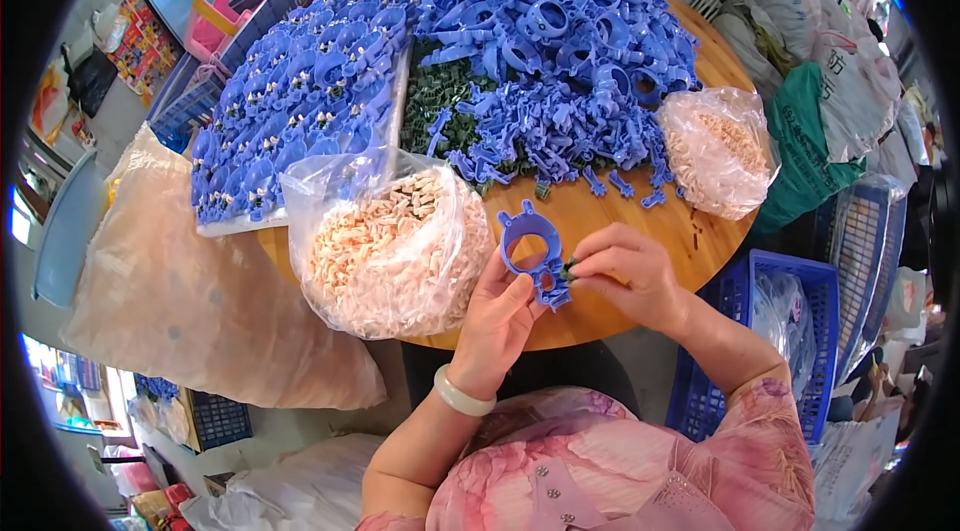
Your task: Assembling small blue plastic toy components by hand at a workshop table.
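Observation:
Near the front edge of the round table, my left hand [498, 316] grips a blue plastic ring-shaped part [532, 222] between thumb and fingers. Its round opening faces up, and smaller tabs stick out at both ends. My right hand [630, 274] pinches a small dark green piece [568, 271] against the right side of the blue part. The fingertips partly cover that piece, so whether it sits in the part I cannot tell. Just left of my left hand stands an open clear bag of small cream-coloured pieces [385, 256].
On the wooden table [700, 241] lie a tall heap of blue parts [560, 21], dark green pieces [430, 96] and a board with rows of blue parts [310, 91]. Another bag of cream pieces [715, 151] stands right. A blue crate [800, 266] sits on the floor.

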The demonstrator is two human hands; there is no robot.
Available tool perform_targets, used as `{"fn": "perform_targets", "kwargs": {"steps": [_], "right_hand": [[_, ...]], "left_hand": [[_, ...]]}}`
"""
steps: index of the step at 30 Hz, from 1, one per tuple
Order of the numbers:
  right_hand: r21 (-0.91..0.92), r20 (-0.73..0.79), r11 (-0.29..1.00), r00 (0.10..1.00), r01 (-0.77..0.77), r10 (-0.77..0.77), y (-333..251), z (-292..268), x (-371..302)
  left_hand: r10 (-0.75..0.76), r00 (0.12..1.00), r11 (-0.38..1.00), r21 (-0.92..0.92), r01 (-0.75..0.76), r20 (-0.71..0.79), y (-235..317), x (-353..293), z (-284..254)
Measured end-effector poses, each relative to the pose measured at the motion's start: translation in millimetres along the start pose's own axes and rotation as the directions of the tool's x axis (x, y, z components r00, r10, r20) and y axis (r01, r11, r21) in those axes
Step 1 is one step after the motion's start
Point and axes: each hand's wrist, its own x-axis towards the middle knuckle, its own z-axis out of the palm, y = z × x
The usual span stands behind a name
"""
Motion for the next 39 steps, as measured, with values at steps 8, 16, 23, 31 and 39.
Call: {"fn": "perform_targets", "kwargs": {"steps": [8, 16, 23, 31, 39], "right_hand": [[-0.147, -0.026, 0.984, 0.994, 0.103, -0.108, -10, 18, -3], [-0.287, 0.009, 0.951, 0.993, 0.115, -0.117, -22, 23, -9], [-0.24, 0.022, 0.968, 0.998, 0.07, -0.067, -17, 24, -13], [-0.188, 0.028, 0.98, 0.998, 0.063, -0.058, -23, 17, -10], [-0.12, 0.033, 0.993, 0.999, -0.006, 0.01, -19, 10, -4]], "left_hand": [[0.018, 1.0, 1.0, -0.012, -0.018, 0.001, -4, -2, -8], [0.043, 0.999, 0.998, -0.045, -0.043, 0.005, -4, -4, -9], [0.062, 0.997, 0.996, 0.06, -0.065, 0.044, -5, -3, -8], [0.043, 0.995, 0.999, 0.002, -0.043, 0.091, -4, -3, -12], [0.001, 0.997, 1.0, -0.006, 0.0, 0.081, -5, -2, -14]]}}
